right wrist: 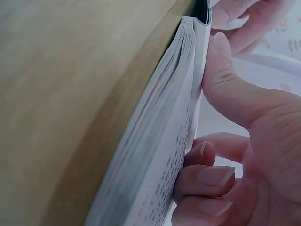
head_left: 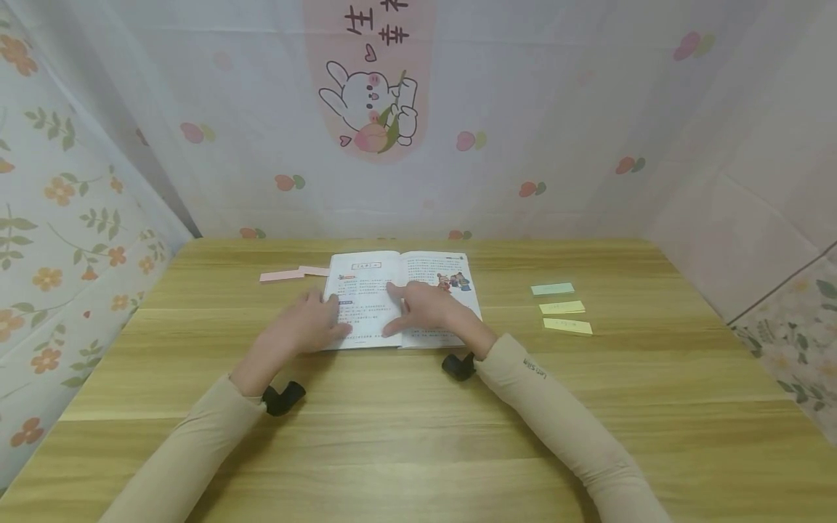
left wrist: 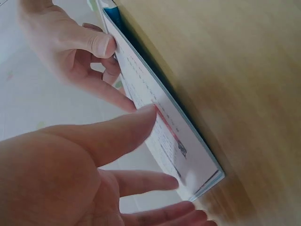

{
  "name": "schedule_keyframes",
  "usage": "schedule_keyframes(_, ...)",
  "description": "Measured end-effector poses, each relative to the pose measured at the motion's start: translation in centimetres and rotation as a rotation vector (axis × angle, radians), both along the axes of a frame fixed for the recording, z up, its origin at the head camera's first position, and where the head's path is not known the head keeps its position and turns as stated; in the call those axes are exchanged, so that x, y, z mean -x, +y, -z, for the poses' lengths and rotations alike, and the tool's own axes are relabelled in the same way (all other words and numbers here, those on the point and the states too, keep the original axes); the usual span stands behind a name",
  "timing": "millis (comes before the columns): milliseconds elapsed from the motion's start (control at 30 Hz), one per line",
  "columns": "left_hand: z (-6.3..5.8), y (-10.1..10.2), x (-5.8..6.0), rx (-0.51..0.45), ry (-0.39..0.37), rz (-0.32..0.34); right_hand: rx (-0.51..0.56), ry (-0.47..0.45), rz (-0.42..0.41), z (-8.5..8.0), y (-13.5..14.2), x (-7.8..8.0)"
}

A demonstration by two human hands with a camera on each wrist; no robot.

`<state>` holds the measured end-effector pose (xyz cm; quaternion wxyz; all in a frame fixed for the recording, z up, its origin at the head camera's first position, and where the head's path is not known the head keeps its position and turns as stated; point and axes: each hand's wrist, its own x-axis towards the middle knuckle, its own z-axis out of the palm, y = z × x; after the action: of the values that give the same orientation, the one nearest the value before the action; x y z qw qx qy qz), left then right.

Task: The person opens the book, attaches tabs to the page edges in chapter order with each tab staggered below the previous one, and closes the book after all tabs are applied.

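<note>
An open book (head_left: 369, 319) with printed Chinese text lies on the wooden table, a picture of cartoon figures on its right page. My left hand (head_left: 307, 323) rests at the left page's outer edge. In the left wrist view its thumb (left wrist: 127, 132) lies over the page (left wrist: 190, 165), with the other fingers spread along the edge. Near the middle fold, my right hand (head_left: 428, 309) touches the pages. In the right wrist view its thumb (right wrist: 225, 75) points to the fold and the bent fingers (right wrist: 207, 181) rest on the page surface.
Two pink paper strips (head_left: 281, 277) lie left of the book. To the right are a green strip (head_left: 552, 289) and two yellow strips (head_left: 562, 308) with writing. Black wrist cameras (head_left: 284, 398) sit under both wrists. A printed curtain (head_left: 510, 145) hangs behind the table.
</note>
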<state>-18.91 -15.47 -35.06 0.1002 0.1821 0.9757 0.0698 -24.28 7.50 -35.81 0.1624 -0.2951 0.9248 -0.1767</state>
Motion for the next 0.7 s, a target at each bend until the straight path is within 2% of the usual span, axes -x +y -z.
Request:
schedule_keyframes(267, 0.41, -0.14, -0.08, -0.073, -0.045, 0.08, -0.038, 0.015, -0.012, -0.04, -0.09, -0.01)
schedule_keyframes(400, 0.34, -0.14, -0.09, -0.058, -0.063, 0.089, -0.039, 0.017, -0.012, -0.11, -0.1, -0.05)
schedule_keyframes(700, 0.32, 0.18, -0.25, -0.04, -0.09, 0.092, -0.004, -0.042, 0.024, -0.84, 0.47, 0.29)
